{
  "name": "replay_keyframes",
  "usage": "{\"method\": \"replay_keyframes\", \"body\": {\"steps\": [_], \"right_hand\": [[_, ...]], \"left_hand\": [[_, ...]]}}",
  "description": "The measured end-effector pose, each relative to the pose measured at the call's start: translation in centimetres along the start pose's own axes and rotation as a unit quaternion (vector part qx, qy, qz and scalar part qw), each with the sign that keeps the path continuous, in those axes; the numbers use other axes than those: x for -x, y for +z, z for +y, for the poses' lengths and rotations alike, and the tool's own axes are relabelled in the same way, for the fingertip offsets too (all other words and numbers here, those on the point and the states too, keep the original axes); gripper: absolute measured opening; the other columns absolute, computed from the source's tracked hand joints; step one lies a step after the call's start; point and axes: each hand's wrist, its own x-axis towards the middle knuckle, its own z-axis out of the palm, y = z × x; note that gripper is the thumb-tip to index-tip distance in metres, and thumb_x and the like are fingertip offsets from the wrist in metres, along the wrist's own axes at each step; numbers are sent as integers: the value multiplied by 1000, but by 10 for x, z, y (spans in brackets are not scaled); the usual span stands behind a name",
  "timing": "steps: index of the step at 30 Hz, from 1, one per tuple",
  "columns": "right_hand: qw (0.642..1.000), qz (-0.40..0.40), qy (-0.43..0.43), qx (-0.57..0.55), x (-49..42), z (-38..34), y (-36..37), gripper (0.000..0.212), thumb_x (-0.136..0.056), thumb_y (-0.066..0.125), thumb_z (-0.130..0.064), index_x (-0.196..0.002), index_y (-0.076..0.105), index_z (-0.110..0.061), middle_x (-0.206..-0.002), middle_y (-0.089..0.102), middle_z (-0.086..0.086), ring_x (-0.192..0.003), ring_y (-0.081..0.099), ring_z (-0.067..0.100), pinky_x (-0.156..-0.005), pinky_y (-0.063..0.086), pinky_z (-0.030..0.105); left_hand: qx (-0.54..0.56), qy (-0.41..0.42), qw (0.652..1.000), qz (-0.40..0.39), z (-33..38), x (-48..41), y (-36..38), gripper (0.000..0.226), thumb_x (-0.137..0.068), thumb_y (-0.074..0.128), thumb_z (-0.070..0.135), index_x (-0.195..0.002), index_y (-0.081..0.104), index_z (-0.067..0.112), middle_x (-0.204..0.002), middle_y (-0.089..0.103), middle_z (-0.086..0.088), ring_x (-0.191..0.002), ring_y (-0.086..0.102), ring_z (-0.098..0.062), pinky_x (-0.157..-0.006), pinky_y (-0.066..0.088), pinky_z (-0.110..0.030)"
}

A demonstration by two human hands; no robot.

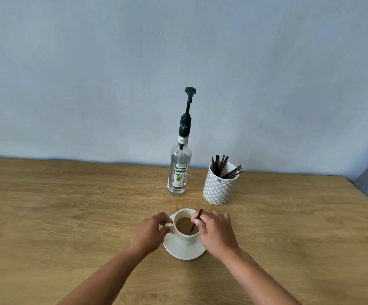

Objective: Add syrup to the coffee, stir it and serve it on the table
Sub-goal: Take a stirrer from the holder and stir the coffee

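A white cup (186, 238) of light brown coffee (184, 225) stands on a white saucer (182, 252) near the middle of the wooden table. My left hand (150, 233) pinches the cup's handle on its left side. My right hand (215, 232) holds a dark brown stirrer (197, 219) whose lower end dips into the coffee. Behind the cup stands a clear glass syrup bottle (178, 170) with a tall dark pump on top.
A white and grey patterned pot (219, 188) with several dark stirrers stands to the right of the bottle. The wooden table (68, 216) meets a pale blue wall at the back. Its right edge runs diagonally at far right.
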Motion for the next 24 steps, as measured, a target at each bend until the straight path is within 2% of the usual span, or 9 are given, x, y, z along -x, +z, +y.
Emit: {"method": "replay_keyframes", "body": {"steps": [5,10,14,16,20,24], "right_hand": [[998,-38,-5,-50,0,-1,5,17,-93,56,-27,-100,69,-36,-99,71,-20,-96,54,5,-88,31,32],[1000,-11,10,13,2,2,2,19,-93,56,-22,-101,68,-34,-93,71,-14,-91,58,12,-83,33,33],[1000,-22,16,-1,2,5,-2,17,-95,52,-21,-102,63,-32,-92,67,-13,-92,57,13,-87,34,35],[998,-44,21,-40,2,4,-1,18,-95,52,-24,-102,64,-34,-97,68,-13,-96,56,11,-90,34,34],[993,-62,37,-96,0,1,4,19,-95,55,-26,-102,69,-35,-105,71,-16,-104,56,5,-95,32,31],[996,-52,50,-51,-5,4,1,20,-96,52,-25,-104,68,-35,-101,72,-13,-99,58,10,-92,33,34]], "left_hand": [[6,-6,1000,-1,1,2,-1,6,-90,65,37,-89,61,42,-98,68,23,-75,66,-4,-73,56,-33],[6,-21,1000,3,3,3,-1,9,-87,66,41,-85,59,46,-99,69,20,-84,65,-4,-70,48,-27],[35,-32,999,6,3,5,1,11,-85,67,40,-81,60,48,-96,71,20,-89,65,-3,-80,54,-32],[47,-34,998,6,3,6,2,12,-86,67,37,-83,62,47,-95,72,18,-87,67,-4,-81,55,-34],[60,-29,998,16,2,8,3,16,-90,66,30,-89,63,46,-91,73,14,-78,69,-1,-71,54,-25],[66,-30,997,19,-1,9,5,14,-94,62,27,-99,67,40,-91,73,16,-76,69,0,-72,55,-26]]}}
